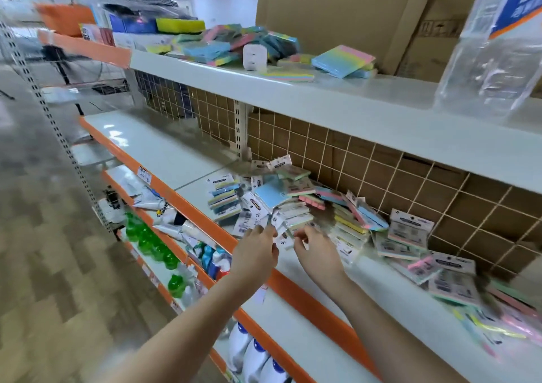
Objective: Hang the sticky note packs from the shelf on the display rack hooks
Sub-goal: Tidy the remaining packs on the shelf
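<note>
White metal shelving (164, 145) with orange front edges runs diagonally from upper left to lower right, backed by a cream wire grid (366, 159) over brown cardboard. On the top shelf (337, 98) lie loose pastel sponges or pads, blurred, beside a crinkled clear plastic bag (495, 60). The lower shelves hold green bottles (146, 239) and white bottles (252, 353).

The sticky note packs (346, 221) sprawl in a long, untidy heap on the middle shelf, its long axis following the shelf from the centre toward the lower right, pressed close to the grid. Each pack is a flat square block of pastel paper in glossy film with a white card header; the headers point every which way.

Both bare forearms reach in from the bottom edge. The left hand (258, 250) pinches the white card end of a pack with a pale blue face (269, 195), lifted above the heap and tilted so the block points up and away. The right hand (316, 250), fingers curled, is at the same cluster of card headers just beside it; motion blur hides whether it grips one.
</note>
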Available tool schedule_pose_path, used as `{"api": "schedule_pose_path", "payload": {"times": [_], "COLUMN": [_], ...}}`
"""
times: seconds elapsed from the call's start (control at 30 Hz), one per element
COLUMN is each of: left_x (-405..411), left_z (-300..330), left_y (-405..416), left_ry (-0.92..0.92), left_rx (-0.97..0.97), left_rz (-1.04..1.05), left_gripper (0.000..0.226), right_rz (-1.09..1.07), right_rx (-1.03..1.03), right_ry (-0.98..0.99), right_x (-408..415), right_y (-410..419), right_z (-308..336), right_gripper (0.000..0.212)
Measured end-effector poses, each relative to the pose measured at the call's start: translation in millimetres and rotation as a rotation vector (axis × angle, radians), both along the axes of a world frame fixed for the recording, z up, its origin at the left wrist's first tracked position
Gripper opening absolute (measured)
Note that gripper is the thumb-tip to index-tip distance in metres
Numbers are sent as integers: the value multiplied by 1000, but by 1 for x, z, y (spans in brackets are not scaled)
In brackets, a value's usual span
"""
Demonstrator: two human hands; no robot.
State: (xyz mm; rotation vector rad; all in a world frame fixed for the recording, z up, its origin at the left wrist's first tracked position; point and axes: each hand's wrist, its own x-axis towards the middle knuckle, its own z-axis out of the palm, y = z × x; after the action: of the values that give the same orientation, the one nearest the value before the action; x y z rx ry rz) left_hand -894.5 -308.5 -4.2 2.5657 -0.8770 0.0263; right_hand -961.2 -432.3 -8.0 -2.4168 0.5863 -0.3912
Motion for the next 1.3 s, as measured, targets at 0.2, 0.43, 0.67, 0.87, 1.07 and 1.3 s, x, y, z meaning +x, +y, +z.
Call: {"api": "schedule_pose_path", "payload": {"times": [0.2, 0.43, 0.67, 0.87, 1.07, 1.3], "left_x": [52, 91, 111, 115, 116, 117], "left_z": [-22, -54, -72, -73, -77, -67], "left_y": [-7, -18, -18, -15, -9, 2], "left_ry": [-53, -29, -66, -192, -182, -78], "left_rx": [80, 113, 108, -133, -208, -293], "left_rz": [-2, -5, -65, -145, -195, -278], "left_gripper": [41, 56, 69, 47, 37, 43], "right_rz": [-55, -183, -352, -476, -595, -642], "right_rx": [-74, -108, -314, -363, -442, -489], "right_ry": [13, 202, 275, 261, 233, 223], "right_x": [43, 88, 103, 109, 109, 106], "right_y": [-4, -11, 6, 23, 36, 39], "right_z": [-8, -32, -60, -66, -67, -61], "right_gripper": [25, 40, 65, 54, 39, 25]}}
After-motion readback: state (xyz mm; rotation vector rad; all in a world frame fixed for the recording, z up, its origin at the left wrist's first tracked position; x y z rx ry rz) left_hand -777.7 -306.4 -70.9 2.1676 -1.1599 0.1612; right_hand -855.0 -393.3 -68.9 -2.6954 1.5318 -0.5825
